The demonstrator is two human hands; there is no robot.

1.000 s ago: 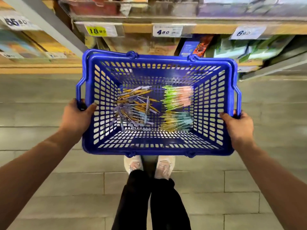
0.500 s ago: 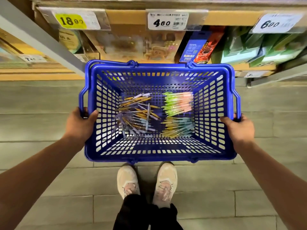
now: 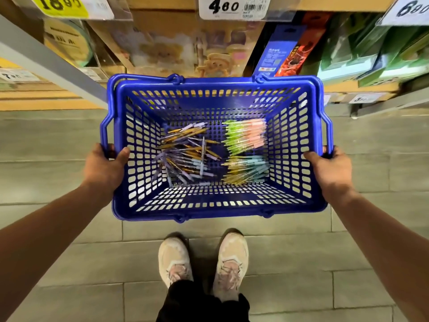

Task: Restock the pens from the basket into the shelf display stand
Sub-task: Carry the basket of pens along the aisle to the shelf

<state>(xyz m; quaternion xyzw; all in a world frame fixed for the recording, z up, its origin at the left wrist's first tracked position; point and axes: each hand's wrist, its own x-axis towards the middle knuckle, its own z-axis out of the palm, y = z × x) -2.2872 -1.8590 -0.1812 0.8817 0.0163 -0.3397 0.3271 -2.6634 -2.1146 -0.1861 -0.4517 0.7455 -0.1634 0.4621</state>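
Observation:
A blue plastic basket (image 3: 216, 209) hangs in front of me above the tiled floor. My left hand (image 3: 102, 168) grips its left rim, thumb hooked over the edge. My right hand (image 3: 332, 169) grips the right rim the same way. Inside lie several pens: a loose pile of purple and amber pens (image 3: 185, 156) on the left, a neat bundle of green and pink pens (image 3: 246, 133) at the back right, and a bundle of yellow and pale blue pens (image 3: 246, 169) at the front right. No pen display stand shows in this view.
Store shelves with price tags (image 3: 224, 6) run across the top, holding boxed goods (image 3: 276, 54) and green packs (image 3: 371, 54). A grey shelf upright (image 3: 53, 66) slants in from the left. My shoes (image 3: 202, 261) stand on the grey tiles below the basket.
I have stepped closer to the shelves; they and the price tags now loom larger at the top. The basket stays level in both hands, and my feet stand side by side.

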